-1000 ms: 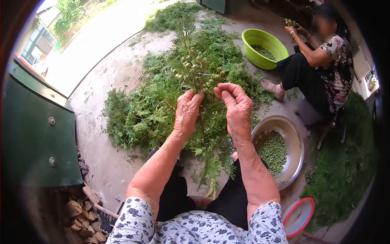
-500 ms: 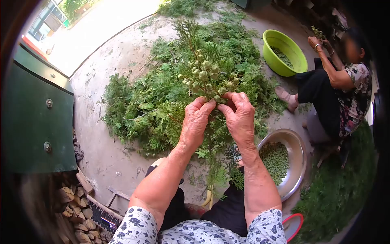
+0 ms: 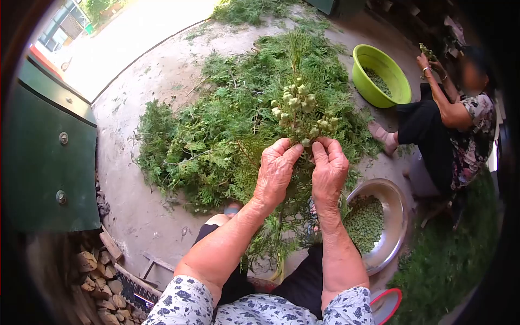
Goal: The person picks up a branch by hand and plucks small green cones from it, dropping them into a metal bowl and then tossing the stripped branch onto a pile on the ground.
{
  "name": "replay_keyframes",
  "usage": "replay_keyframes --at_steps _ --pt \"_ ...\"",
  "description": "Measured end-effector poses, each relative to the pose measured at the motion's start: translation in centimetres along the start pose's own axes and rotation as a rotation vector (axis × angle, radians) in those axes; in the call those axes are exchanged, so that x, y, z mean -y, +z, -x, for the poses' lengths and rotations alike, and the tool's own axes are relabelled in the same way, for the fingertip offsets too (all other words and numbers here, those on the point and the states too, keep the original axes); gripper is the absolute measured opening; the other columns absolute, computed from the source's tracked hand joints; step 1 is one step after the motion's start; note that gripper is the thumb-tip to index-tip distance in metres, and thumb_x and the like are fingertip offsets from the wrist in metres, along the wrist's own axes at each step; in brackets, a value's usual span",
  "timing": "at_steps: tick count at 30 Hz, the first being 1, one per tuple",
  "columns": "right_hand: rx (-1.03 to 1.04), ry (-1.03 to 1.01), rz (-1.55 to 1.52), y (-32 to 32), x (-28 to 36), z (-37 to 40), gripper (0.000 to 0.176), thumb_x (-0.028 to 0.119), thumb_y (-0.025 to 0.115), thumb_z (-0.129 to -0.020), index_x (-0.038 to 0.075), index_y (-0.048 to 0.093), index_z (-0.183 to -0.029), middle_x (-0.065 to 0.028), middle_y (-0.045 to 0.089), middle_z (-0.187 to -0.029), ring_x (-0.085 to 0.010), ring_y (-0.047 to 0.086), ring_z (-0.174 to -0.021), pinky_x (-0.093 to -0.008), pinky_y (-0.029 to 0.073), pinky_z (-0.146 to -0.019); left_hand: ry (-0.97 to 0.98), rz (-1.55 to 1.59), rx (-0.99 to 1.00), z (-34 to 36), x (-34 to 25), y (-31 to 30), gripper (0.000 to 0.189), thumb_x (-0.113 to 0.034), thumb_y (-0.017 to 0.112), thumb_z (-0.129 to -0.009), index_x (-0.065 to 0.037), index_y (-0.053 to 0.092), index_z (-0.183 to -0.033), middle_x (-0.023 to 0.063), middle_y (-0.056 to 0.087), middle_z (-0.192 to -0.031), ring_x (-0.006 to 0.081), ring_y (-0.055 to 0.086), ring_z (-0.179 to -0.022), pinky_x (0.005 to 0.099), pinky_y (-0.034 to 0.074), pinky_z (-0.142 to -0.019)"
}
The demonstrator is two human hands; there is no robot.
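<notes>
Both hands are raised in front of my body at a leafy conifer branch (image 3: 295,59) bearing a cluster of pale green cones (image 3: 298,102). My left hand (image 3: 277,169) is closed, its thumb and forefinger pinching the branch just under the cones. Beside it, my right hand (image 3: 330,172) pinches at the same spot, its fingertips close to a low cone (image 3: 306,142). What lies between the right fingertips is partly hidden. The lower part of the branch hangs down between my forearms. Right of my right forearm stands a metal basin (image 3: 398,208) holding many picked green cones (image 3: 365,222).
A heap of cut green branches (image 3: 184,157) covers the floor ahead. At right, a seated person (image 3: 460,114) holds a sprig near a lime-green tub (image 3: 398,89) with cones inside. Left are a green metal cabinet (image 3: 46,151) and split firewood (image 3: 105,287). A red-rimmed basin (image 3: 387,303) is at lower right.
Both my hands and the branch have shifted right and slightly down in view. The branch top now stands more upright. The other person's hands have moved a little.
</notes>
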State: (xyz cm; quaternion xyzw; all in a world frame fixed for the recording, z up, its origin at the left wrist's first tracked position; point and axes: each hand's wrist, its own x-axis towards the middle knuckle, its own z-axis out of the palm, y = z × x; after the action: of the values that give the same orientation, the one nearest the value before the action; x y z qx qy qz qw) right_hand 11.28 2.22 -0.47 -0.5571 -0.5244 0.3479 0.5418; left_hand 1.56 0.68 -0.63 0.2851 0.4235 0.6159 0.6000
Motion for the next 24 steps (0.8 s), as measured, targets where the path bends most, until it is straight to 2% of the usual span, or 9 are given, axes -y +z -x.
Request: replay_keyframes --at_steps 4,9,11,12,14,18,20,22,24 --pt "0.002 -0.026 0.033 0.1 -0.2 0.1 0.014 0.012 0.053 -0.089 -0.001 0.057 -0.092 -0.0053 0.059 -0.073 -0.0130 0.050 -0.064 -0.0293 0.042 -0.058 -0.047 -0.010 0.038 -0.1 0.1 -0.4 0.017 -0.010 0.058 -0.084 -0.001 0.061 -0.099 0.0021 0.064 -0.092 0.0067 0.056 -0.079 0.0228 0.043 -0.073" --pt "0.005 0.100 -0.186 0.6 -1.1 0.2 0.023 0.021 0.048 -0.092 0.000 0.056 -0.088 -0.0038 0.056 -0.072 -0.0122 0.047 -0.063 -0.0285 0.040 -0.058 -0.028 0.010 0.044 0.0 0.0 -0.1 0.018 -0.012 0.057 -0.085 0.000 0.062 -0.096 0.0005 0.063 -0.086 0.0048 0.051 -0.074 0.0219 0.042 -0.068" --pt "-0.017 0.302 -0.338 0.6 -1.1 0.5 0.025 0.024 0.046 -0.093 0.002 0.055 -0.084 -0.0007 0.051 -0.067 -0.0097 0.043 -0.058 -0.0261 0.039 -0.056 -0.073 0.057 0.037 0.0 -0.1 -0.1 0.017 -0.012 0.057 -0.084 0.000 0.062 -0.096 0.0014 0.063 -0.086 0.0055 0.052 -0.074 0.0224 0.042 -0.069" --pt "-0.017 0.303 -0.337 0.4 -0.9 0.3 0.025 0.024 0.046 -0.093 0.002 0.055 -0.084 -0.0007 0.051 -0.067 -0.0097 0.043 -0.058 -0.0261 0.039 -0.056 -0.073 0.057 0.036 0.1 -0.3 -0.1 0.017 -0.012 0.057 -0.084 0.000 0.062 -0.096 0.0014 0.063 -0.086 0.0055 0.052 -0.074 0.0224 0.042 -0.069" --pt "-0.046 0.545 -0.645 -0.3 0.1 0.0 0.021 0.021 0.046 -0.092 0.004 0.053 -0.083 0.0021 0.048 -0.067 -0.0073 0.041 -0.057 -0.0239 0.039 -0.057 -0.119 0.165 -0.002 0.4 -0.7 0.0 0.015 -0.011 0.058 -0.084 -0.001 0.061 -0.095 0.0021 0.063 -0.086 0.0056 0.052 -0.073 0.0224 0.043 -0.067" --pt "-0.100 0.369 -0.558 0.5 1.4 0.7 0.017 0.021 0.049 -0.092 0.004 0.054 -0.089 0.0025 0.051 -0.072 -0.0064 0.045 -0.060 -0.0211 0.040 -0.056 0.028 0.099 -0.043 0.0 -0.2 0.1 0.015 -0.010 0.058 -0.085 0.000 0.060 -0.095 0.0018 0.063 -0.087 0.0056 0.054 -0.073 0.0221 0.044 -0.065" --pt "-0.128 0.369 -0.590 0.3 1.1 0.8 0.018 0.023 0.052 -0.092 0.004 0.054 -0.090 0.0034 0.049 -0.071 -0.0051 0.043 -0.061 -0.0195 0.038 -0.054 0.015 0.104 -0.088 0.0 -0.2 0.6 0.011 -0.010 0.058 -0.085 0.000 0.060 -0.089 -0.0013 0.060 -0.079 0.0042 0.048 -0.068 0.0219 0.041 -0.059" --pt "-0.101 0.209 -0.400 -0.3 0.9 0.9 0.018 0.023 0.055 -0.091 0.005 0.054 -0.088 0.0043 0.047 -0.071 -0.0048 0.040 -0.060 -0.0198 0.036 -0.054 0.115 -0.171 -0.085 -0.1 0.7 0.2 0.012 -0.010 0.058 -0.086 -0.001 0.058 -0.079 -0.0044 0.053 -0.069 0.0037 0.041 -0.063 0.0226 0.036 -0.054" --pt "-0.089 0.192 -0.332 -0.5 1.2 0.9 0.017 0.021 0.058 -0.089 0.004 0.056 -0.088 0.0039 0.046 -0.071 -0.0051 0.040 -0.061 -0.0210 0.036 -0.053 0.139 -0.224 -0.098 0.1 0.6 0.8 0.017 -0.011 0.058 -0.086 -0.001 0.054 -0.073 -0.0052 0.046 -0.062 0.0043 0.035 -0.062 0.0240 0.033 -0.051"
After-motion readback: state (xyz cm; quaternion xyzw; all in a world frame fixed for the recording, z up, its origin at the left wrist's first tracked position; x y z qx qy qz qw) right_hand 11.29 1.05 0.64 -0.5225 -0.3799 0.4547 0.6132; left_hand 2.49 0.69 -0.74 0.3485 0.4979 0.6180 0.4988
